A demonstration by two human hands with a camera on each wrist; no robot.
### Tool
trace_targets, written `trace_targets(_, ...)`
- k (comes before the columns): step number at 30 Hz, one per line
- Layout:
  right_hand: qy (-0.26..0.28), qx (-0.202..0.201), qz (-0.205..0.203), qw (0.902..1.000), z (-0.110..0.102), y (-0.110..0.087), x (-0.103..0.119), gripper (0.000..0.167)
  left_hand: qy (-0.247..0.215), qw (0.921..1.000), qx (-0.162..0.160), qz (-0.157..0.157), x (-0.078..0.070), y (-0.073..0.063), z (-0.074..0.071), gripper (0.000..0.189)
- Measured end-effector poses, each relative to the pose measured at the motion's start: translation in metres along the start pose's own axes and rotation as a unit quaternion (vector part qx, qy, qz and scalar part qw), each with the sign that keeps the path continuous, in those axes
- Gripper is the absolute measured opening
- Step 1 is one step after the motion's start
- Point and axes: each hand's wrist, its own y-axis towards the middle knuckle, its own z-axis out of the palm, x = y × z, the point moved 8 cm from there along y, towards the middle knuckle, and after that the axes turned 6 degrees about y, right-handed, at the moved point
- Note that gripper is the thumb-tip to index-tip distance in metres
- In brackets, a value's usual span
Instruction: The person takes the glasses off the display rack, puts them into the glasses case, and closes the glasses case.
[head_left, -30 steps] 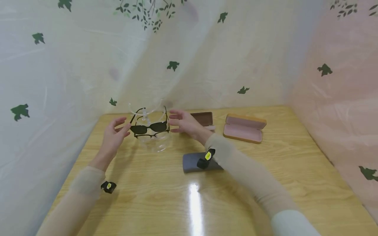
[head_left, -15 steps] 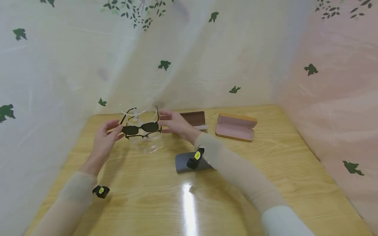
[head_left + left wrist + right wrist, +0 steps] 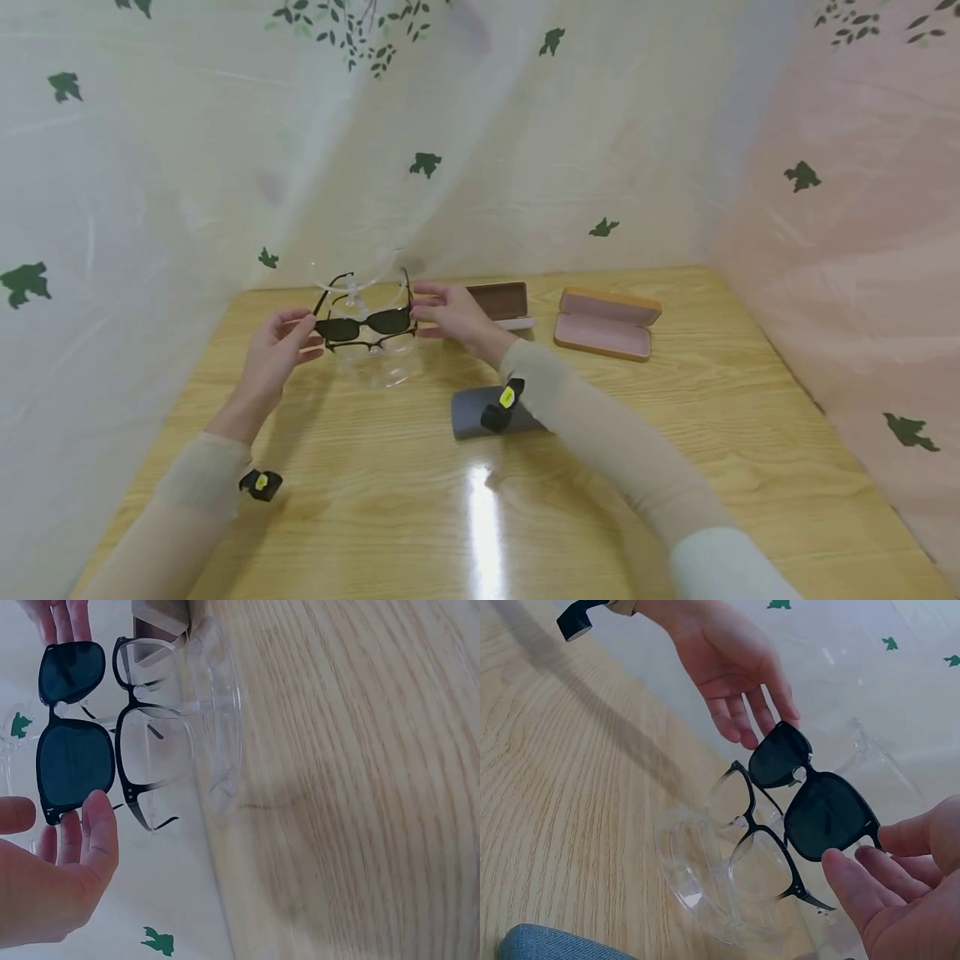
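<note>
Black-framed sunglasses (image 3: 341, 330) with dark lenses sit at the upper level of a clear display stand (image 3: 229, 742). Just below them on the same stand are clear-lens eyeglasses (image 3: 124, 754) with dark upper rims. My left hand (image 3: 272, 352) pinches the sunglasses by the left hinge, thumb to one side and fingers to the other. At the opposite hinge my right hand (image 3: 467, 322) holds the right temple between thumb and fingers, as the right wrist view shows. Both temples point back toward the wall, partly hidden behind the lenses.
A brown glasses case (image 3: 498, 298) stands open behind my right hand. To its right lies an open orange case (image 3: 600, 333) with pink lining. A closed grey case (image 3: 472, 412) rests under my right forearm, partly covered. Patterned sheeting (image 3: 495, 192) rises at the table's back edge.
Both hands have closed in on the sunglasses' hinges, the right one moving left until its fingers overlap the frame. The head view has shifted slightly; the sunglasses hold about the same place on the stand.
</note>
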Motion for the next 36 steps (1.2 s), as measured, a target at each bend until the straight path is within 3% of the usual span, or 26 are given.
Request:
trace_targets(6,0.000,0.001,-0.010,0.9999,-0.002,-0.001,0.004,0.047,0.008,0.9999,0.006,0.013,-0.007,-0.005,0.001,0.029)
trace_targets(13,-0.005,0.000,-0.017,0.9998,-0.008,-0.003,0.009,0.047,0.051,0.9982,0.001,0.032,-0.021,-0.010,0.006,0.045)
trace_targets(19,-0.009,0.028,-0.026,0.9992,-0.008,-0.012,0.017,0.047,0.067,0.9965,0.012,0.048,-0.033,-0.022,0.006,0.033)
trace_targets(23,-0.027,0.050,-0.041,0.9975,-0.013,-0.025,0.025,0.049,0.061,0.9951,0.047,0.061,-0.041,-0.036,0.014,0.023)
trace_targets(28,-0.076,0.076,-0.069,0.9918,-0.027,-0.051,0.034,0.051,0.061,0.9910,0.093,0.074,-0.052,-0.065,0.036,0.022)
trace_targets(32,-0.105,0.092,-0.075,0.9873,-0.042,-0.076,0.036,0.054,0.078,0.9830,0.138,0.093,-0.060,-0.088,0.057,0.024)
trace_targets(36,-0.132,0.094,-0.071,0.9843,-0.060,-0.100,0.036,0.058,0.092,0.9739,0.184,0.097,-0.062,-0.101,0.078,0.029)
